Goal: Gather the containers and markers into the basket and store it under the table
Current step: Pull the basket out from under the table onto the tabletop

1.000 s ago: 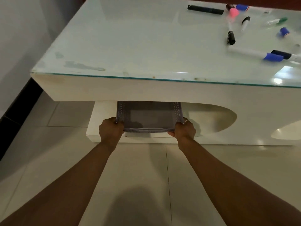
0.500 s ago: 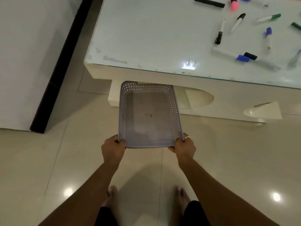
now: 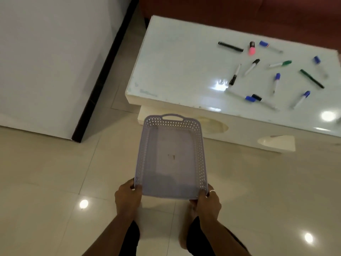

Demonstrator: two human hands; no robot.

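Left hand [image 3: 128,197] and right hand [image 3: 208,201] clamped on the near corners of a lilac basket [image 3: 172,189], held above the floor [image 3: 55,172]. Handle [image 3: 172,116] at the far end from the fingers. Beyond it, ahead and right of the fingers, a white table [image 3: 175,71] strewn with markers [image 3: 235,74]. No contents visible in the basket.

Our bare arms, a ring, dark shorts

Our forearms are bare, with no sleeves showing. A pale ring [image 3: 212,191] sits on a finger of our right hand [image 3: 208,202], at 1 o'clock from its middle; our left hand [image 3: 127,197] wears nothing. Dark shorts [image 3: 132,237] cover our thighs, and our feet [image 3: 182,241] are bare.
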